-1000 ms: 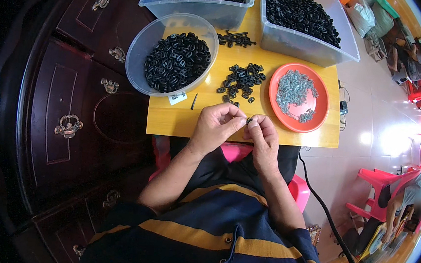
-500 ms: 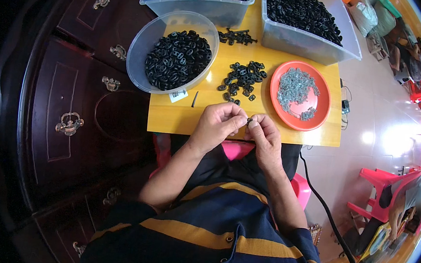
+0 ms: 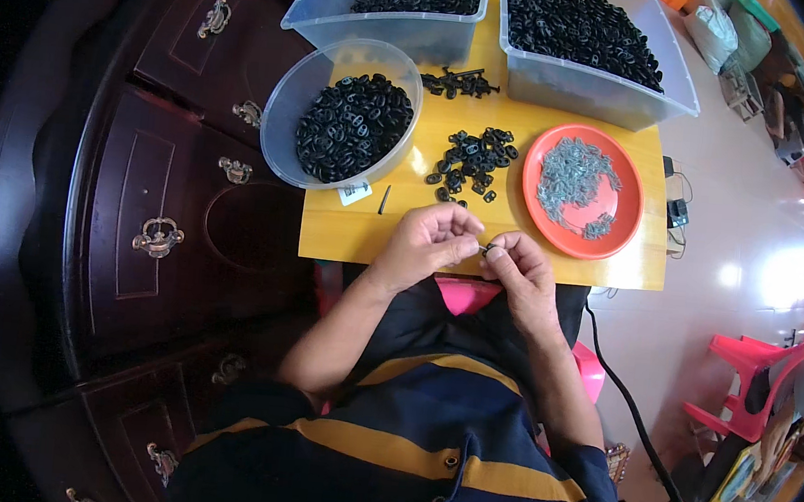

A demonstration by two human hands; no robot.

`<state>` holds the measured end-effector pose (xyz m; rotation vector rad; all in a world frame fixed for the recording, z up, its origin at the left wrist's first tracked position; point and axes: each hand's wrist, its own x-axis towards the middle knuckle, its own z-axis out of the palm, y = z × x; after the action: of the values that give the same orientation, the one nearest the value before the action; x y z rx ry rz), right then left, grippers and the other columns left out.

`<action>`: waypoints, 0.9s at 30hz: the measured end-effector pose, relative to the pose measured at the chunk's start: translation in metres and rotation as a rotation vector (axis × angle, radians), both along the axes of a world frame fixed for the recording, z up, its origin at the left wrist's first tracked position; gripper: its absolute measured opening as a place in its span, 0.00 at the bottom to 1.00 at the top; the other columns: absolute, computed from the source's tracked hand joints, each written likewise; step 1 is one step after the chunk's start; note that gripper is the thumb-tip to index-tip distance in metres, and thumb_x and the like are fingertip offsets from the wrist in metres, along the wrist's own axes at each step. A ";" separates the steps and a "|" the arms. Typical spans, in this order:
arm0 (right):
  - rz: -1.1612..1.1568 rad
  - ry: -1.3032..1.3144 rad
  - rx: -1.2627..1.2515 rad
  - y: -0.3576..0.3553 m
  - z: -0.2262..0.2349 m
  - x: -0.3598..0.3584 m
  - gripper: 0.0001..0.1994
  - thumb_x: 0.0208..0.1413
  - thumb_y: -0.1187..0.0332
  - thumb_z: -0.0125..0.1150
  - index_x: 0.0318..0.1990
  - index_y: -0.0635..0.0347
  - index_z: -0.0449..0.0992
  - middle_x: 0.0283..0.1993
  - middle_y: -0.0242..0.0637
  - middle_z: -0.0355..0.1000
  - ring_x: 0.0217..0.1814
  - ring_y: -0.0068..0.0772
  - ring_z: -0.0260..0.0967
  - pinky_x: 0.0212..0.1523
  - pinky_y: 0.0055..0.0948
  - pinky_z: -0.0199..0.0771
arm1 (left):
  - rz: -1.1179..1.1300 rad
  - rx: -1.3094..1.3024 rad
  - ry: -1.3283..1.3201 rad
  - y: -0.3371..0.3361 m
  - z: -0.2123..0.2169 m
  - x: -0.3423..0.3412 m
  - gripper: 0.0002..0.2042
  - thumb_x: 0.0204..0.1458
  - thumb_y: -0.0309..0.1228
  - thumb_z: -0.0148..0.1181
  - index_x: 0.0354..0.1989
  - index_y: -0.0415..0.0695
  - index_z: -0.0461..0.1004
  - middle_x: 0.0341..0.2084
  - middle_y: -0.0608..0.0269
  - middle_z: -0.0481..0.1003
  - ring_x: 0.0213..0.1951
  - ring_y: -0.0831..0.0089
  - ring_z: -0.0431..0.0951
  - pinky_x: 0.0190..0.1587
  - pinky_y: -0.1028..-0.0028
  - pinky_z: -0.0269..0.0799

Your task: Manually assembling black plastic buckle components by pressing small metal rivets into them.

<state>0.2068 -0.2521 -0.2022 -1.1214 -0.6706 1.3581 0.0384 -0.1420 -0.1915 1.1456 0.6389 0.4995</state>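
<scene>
My left hand and my right hand meet over the table's near edge. A small black oval piece is pinched between the thumb and fingers of my right hand. My left thumb and forefinger are pressed together right beside it; a thin, light sliver shows at their tips, too small to name. Beyond my hands lies a loose group of black oval pieces with holes. On the right, an orange-red plate carries many small silvery metal pieces.
A round clear tub of black pieces stands at the left. Two clear bins, left and right, hold more. Black stick-like parts and a thin dark strip lie on the yellow table. Dark drawers flank it.
The whole view has shifted slightly, so the table sits lower and further right. My fingertips have drawn a little apart, and a thin light sliver now shows between them.
</scene>
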 end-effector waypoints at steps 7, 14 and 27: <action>-0.030 0.018 -0.009 0.000 0.001 0.011 0.04 0.68 0.68 0.58 0.42 0.58 0.73 0.36 0.26 0.74 0.37 0.15 0.68 0.42 0.20 0.69 | 0.309 0.649 0.397 0.023 -0.010 -0.015 0.11 0.53 0.19 0.63 0.45 0.40 0.80 0.33 0.64 0.78 0.28 0.80 0.78 0.34 0.78 0.74; -0.021 0.040 -0.022 0.002 0.001 0.016 0.05 0.69 0.66 0.57 0.41 0.57 0.74 0.35 0.26 0.74 0.36 0.15 0.68 0.42 0.19 0.68 | 0.215 0.928 0.554 0.032 -0.006 -0.012 0.13 0.51 0.20 0.63 0.46 0.42 0.80 0.30 0.60 0.77 0.29 0.68 0.80 0.35 0.71 0.75; -0.003 0.078 -0.028 0.001 0.001 0.020 0.07 0.69 0.64 0.58 0.41 0.58 0.74 0.35 0.27 0.74 0.35 0.15 0.66 0.41 0.19 0.67 | 0.285 1.198 0.535 0.037 -0.014 -0.001 0.06 0.55 0.23 0.63 0.40 0.38 0.80 0.30 0.59 0.76 0.30 0.69 0.78 0.35 0.73 0.73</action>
<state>0.2270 -0.2509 -0.2014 -1.0856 -0.5950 1.4049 0.0373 -0.1054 -0.2052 2.3860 1.0091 0.8751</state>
